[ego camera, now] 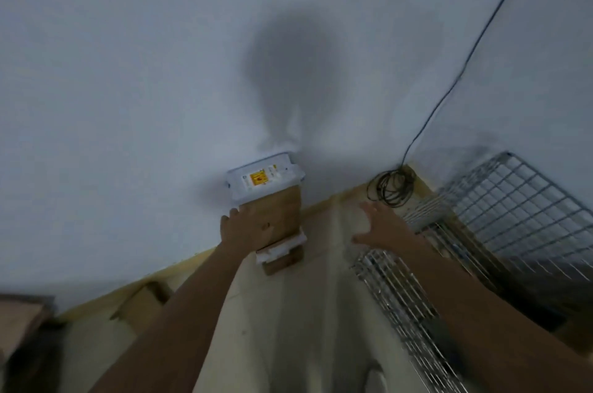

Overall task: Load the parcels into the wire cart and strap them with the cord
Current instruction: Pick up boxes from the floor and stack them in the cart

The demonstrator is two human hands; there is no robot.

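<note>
1. Head view: the left hand (245, 229) grips a brown cardboard parcel (277, 216) from its left side, fingers wrapped over the near edge, arm stretched forward.
2. A white box (264, 179) with a yellow-and-red label sits at the far end of the parcel, touching it; a white strip crosses the parcel's near end. Whether box and parcel are one bundle, I cannot tell.
3. The right hand (383, 230) is spread flat, fingers apart, holding nothing, above the pale floor (305, 312) just left of the wire cart (481, 232).
4. The wire cart stands at the right, its grid panels blurred; the near panel runs beside the right forearm.
5. A dark cord (390, 188) lies coiled on the floor at the corner of the white wall (128, 71), just beyond the right hand, near the cart. A thin strand of it runs up the wall to the upper right.
6. More cardboard boxes (144, 299) sit along the wall base at the lower left; details are blurred.
7. A dark shadow falls on the wall above the parcel.
</note>
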